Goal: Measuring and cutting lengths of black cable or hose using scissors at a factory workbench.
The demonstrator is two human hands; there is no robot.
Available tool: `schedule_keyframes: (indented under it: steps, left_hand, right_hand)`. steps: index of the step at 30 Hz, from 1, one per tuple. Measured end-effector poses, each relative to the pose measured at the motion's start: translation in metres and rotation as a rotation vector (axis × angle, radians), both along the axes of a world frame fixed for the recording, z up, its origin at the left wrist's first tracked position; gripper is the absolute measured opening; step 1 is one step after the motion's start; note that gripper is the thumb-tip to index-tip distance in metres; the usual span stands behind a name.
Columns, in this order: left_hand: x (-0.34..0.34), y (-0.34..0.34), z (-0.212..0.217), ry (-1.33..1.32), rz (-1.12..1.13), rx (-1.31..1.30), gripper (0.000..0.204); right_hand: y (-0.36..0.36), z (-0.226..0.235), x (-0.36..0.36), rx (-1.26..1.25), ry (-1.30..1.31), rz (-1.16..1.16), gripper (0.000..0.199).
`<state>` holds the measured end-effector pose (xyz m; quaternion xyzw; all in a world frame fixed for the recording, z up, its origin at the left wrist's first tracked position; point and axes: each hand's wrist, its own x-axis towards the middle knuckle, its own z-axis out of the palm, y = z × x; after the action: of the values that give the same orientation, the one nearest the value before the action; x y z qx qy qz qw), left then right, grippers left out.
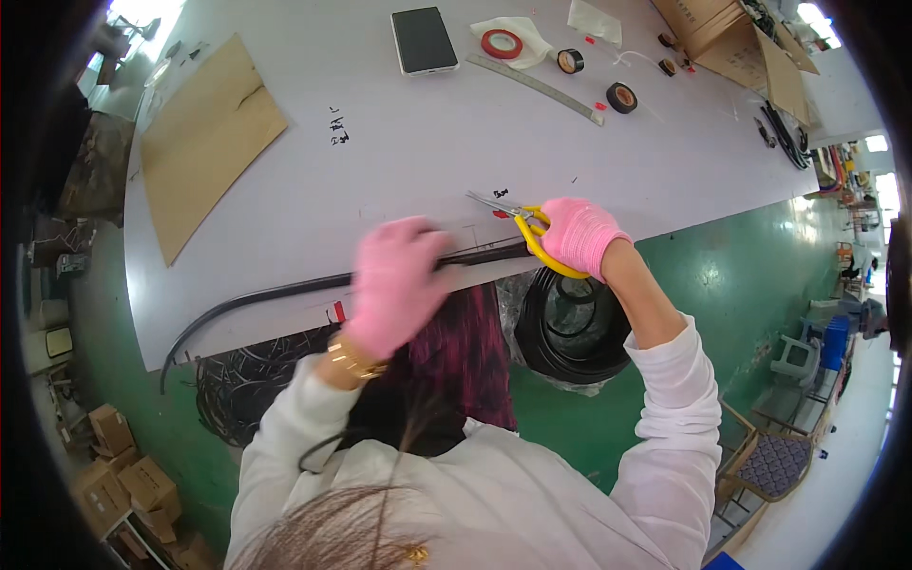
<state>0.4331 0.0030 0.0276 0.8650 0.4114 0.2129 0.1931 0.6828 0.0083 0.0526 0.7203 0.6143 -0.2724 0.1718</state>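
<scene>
A pink knitted glove covers my right hand [581,234], which is closed round the yellow handles of a pair of scissors [528,234]. Their metal blades point left over the table, slightly apart. A long black tube or cable [271,290] runs along the table's near edge, and its left part bends down over the edge. Its right end reaches the scissors' handles and my right hand; whether that hand also grips it is hidden. My left hand [397,285], also in a pink glove, is over the tube. Motion smears its fingers, so I cannot tell whether they hold the tube.
On the pale table [380,171] lie a brown cardboard sheet [209,142], a dark-screened device [424,42], a steel ruler [541,90], a red tape roll [501,44] and black tape rolls [621,97]. An open carton [727,43] stands far right. Black coils [570,332] sit below the near edge.
</scene>
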Motion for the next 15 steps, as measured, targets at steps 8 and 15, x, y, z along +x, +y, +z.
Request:
schedule_keyframes:
  steps: [8, 15]
  left_hand:
    - [0.093, -0.008, -0.004, 0.149, 0.123, -0.082, 0.03]
    - [0.096, -0.01, -0.006, 0.182, 0.145, -0.009, 0.034]
  right_hand:
    - [-0.002, 0.008, 0.002, 0.036, 0.097, -0.017, 0.038]
    - [-0.012, 0.001, 0.009, 0.102, 0.164, -0.03, 0.034]
